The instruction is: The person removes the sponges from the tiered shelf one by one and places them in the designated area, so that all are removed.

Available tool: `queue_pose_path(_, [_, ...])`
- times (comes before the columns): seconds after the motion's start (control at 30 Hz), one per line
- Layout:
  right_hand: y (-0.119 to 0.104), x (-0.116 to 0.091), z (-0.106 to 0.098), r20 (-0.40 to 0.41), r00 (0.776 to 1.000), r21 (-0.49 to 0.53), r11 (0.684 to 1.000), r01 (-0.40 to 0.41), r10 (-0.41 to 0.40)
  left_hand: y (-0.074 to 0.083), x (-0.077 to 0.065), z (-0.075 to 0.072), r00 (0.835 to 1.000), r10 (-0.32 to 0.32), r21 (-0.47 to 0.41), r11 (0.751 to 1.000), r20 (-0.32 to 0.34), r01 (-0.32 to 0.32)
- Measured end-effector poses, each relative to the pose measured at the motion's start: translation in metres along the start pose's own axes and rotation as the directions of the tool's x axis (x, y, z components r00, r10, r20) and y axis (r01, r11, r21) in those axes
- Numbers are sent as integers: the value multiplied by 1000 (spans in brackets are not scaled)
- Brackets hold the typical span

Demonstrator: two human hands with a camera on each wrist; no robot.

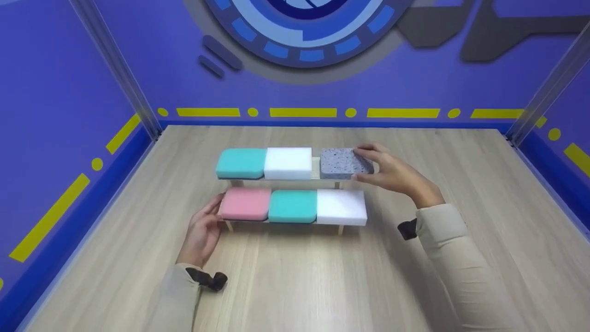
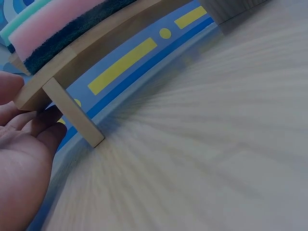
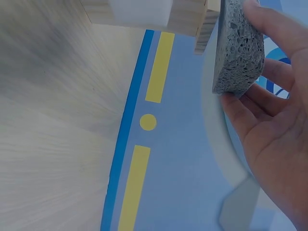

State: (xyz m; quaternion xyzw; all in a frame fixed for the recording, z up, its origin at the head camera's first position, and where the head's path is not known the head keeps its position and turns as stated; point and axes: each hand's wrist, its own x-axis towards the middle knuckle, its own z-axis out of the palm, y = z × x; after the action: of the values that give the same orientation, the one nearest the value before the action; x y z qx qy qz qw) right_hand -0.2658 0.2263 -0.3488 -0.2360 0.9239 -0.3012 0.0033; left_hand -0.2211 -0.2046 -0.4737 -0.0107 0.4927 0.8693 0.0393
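A two-tier wooden rack stands on the table with rows of sponges. My right hand grips a grey porous sponge at the right end of the upper tier, thumb on one edge and fingers on the opposite one. Left of it, beyond a small gap, are a white sponge block and a teal sponge. My left hand holds the left end of the lower tier, thumb above and fingers beneath. That tier carries a pink sponge, a second teal sponge and another white block.
The rack stands near the middle of a light wood-grain table. A blue patterned wall rises behind it, and further blue panels flank the sides, with metal posts at the back corners.
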Motion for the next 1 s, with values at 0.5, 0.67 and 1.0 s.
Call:
queue_pose_path(0.5, [16, -14, -6, -63, 998, 12, 1000, 3, -2, -1, 0, -1, 1000, 5, -44, 999, -10, -6])
queue_pose_path(0.67, [24, -22, -9, -76, 997, 20, 1000, -19, 20, -1, 1, 1, 1000, 7, -30, 1000, -2, -7])
queue_pose_path(1.0, [36, -32, -13, -116, 992, -4, 999, -40, 39, -1, 1, -1, 1000, -9, 6, 1000, -3, 9])
